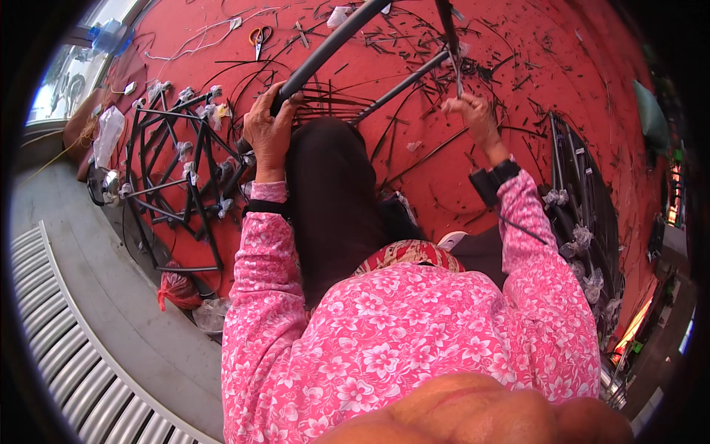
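My left hand (269, 127) is wrapped round the lower end of a dark grey tube (325, 53), which slants up to the right above my bent knee. Another dark tube (446, 22) comes down from the top edge, and a thinner bar (403, 89) slants up to meet it. At that meeting place my right hand (473, 118) pinches a thin grey strip (458, 78) standing upright from its fingers. Whether it is a tool or a piece of material, I cannot tell. A black band with a dark block (484, 185) sits on my right wrist.
Dark tube frames (185, 159) with wrapped joints stack at left, near a red mesh bag (177, 287). More wrapped black frames (584, 200) lie at right. Orange-handled scissors (259, 38) and many black offcuts (399, 44) litter the red floor (177, 44). A slatted grille (66, 340) runs along the left.
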Demonstrator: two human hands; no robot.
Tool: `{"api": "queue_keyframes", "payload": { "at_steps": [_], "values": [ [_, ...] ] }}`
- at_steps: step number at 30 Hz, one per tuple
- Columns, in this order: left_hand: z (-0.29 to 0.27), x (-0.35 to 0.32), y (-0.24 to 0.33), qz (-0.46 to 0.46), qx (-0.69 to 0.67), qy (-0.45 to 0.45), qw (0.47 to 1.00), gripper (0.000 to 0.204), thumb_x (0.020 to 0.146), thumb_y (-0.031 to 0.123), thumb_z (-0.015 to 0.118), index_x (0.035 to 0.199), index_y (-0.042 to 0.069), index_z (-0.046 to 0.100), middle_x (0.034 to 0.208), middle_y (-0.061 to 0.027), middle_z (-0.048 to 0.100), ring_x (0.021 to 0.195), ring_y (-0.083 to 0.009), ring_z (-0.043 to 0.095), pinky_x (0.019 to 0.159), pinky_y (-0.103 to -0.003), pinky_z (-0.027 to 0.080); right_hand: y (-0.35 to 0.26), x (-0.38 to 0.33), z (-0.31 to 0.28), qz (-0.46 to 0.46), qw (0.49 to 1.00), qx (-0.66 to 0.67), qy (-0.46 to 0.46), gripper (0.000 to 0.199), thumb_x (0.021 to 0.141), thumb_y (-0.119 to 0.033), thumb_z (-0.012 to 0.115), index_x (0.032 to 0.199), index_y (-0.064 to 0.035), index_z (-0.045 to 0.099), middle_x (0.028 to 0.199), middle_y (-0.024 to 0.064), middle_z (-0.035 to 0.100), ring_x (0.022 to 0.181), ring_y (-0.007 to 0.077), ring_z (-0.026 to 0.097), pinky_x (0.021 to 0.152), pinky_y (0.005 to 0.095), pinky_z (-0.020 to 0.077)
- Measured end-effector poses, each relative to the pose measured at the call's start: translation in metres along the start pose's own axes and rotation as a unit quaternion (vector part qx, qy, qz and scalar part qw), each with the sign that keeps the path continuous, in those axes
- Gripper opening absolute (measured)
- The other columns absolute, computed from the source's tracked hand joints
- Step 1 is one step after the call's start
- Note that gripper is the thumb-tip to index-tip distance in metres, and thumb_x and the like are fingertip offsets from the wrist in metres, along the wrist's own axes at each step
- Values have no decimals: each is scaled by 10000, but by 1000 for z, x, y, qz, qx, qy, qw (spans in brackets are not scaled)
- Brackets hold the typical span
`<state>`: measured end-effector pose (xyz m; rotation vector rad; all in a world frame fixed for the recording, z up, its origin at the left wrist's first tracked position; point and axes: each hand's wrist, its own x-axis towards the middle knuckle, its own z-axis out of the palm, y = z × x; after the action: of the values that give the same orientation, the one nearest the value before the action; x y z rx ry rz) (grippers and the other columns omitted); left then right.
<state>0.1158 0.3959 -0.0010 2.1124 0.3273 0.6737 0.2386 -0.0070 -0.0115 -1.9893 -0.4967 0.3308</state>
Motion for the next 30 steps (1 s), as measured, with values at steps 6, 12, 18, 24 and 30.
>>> {"api": "queue_keyframes", "payload": {
  "at_steps": [6,12,18,24,30],
  "values": [
    [13,29,-22,-53,80,55,994,466,883,510,707,1143,127,759,997,-121,758,893,-311,726,810,-393,533,-106,-179,40,157,928,312,-128,155,920,-161,657,852,-22,659,862,68,732,849,157,703,823,325,550],
    [23,58,-50,-83,154,105,979,554,859,619,658,1159,167,766,969,-144,760,892,-364,719,802,-444,529,-145,-331,17,324,896,297,-61,95,832,-75,639,873,8,659,738,85,695,642,120,638,634,250,512],
    [21,64,-44,-147,150,114,971,521,844,595,678,1154,186,768,925,-119,763,884,-344,725,823,-463,509,-135,-539,9,510,824,248,20,199,875,-80,724,1044,23,731,950,42,745,834,122,676,812,292,537],
    [26,56,-30,-99,113,98,984,442,858,565,688,1109,213,776,914,-85,763,892,-310,718,832,-443,465,-120,-650,41,596,797,98,-26,216,964,-180,655,1113,-32,704,983,41,713,805,145,655,759,314,510],
    [47,47,-20,31,121,75,989,486,864,574,692,1114,162,765,1005,-83,754,962,-296,702,868,-439,463,-93,-561,27,540,837,41,76,207,1014,-199,593,1156,-62,654,959,-4,666,702,63,586,588,213,459]
  ]
}}
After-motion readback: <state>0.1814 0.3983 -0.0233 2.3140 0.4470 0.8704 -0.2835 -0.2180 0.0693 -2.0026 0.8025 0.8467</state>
